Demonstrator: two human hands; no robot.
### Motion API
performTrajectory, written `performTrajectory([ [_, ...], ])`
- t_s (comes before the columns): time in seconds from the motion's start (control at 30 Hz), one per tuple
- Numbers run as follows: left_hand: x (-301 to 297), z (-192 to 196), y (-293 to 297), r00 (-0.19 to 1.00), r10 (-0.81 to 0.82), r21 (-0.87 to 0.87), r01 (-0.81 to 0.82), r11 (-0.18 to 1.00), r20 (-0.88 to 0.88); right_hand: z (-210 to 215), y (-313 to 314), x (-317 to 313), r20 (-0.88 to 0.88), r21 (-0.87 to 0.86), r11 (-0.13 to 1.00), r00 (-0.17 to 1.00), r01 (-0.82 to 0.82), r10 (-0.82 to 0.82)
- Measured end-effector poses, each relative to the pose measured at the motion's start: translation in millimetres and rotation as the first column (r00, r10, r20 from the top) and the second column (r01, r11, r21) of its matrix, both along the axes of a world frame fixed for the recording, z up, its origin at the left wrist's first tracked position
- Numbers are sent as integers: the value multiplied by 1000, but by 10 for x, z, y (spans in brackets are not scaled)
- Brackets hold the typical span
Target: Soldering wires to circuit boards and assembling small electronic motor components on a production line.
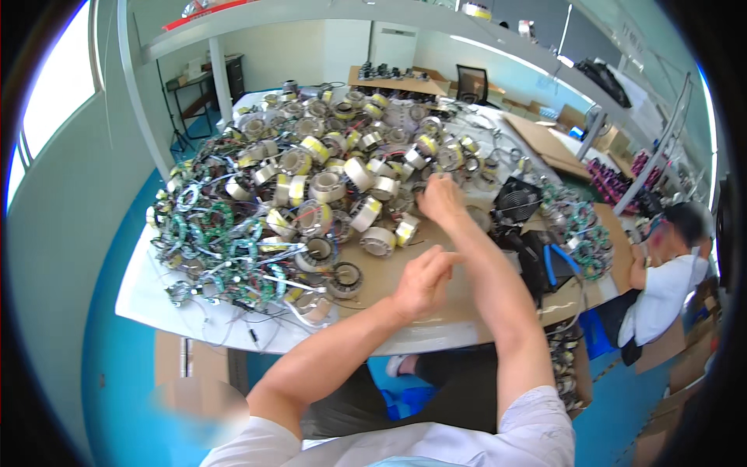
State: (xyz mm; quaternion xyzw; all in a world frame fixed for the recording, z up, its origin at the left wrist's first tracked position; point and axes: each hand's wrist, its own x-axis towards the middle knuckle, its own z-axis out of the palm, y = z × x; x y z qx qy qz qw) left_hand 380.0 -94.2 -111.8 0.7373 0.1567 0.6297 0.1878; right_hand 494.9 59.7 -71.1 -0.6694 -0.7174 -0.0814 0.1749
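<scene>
A large heap of ring-shaped wound coils, many wrapped in white and yellow tape, covers much of the table. My right hand reaches to the heap's right edge, its fingers curled down among the coils. What it grips there is hidden. Nearer to me, my left hand hovers over the brown board, fingers drawn together and pointing right. Whether anything small sits in that pinch cannot be seen. Close to the left hand lie a white-banded coil and a dark-centred ring.
Green circuit boards with tangled wires fill the table's left side. Right of my arms are a black fan, blue-handled pliers and more wired green boards. Another person sits at the far right. A metal shelf frame spans above.
</scene>
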Motion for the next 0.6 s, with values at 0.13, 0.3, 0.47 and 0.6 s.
performTrajectory([
  [0.13,-26,186,-63,998,-45,23,44,999,37,180,82,151,60,70,997,998,-29,25],
  [0.3,-208,23,15,999,36,67,-36,997,-2,177,-84,299,-172,358,931,985,78,-16],
  [0.47,-270,164,-60,995,40,-107,-30,994,96,19,-727,631,-774,315,949,573,-23,271],
  [0.6,-223,90,27,981,69,-282,-15,959,182,-306,-928,663,-729,278,927,573,-251,374],
])
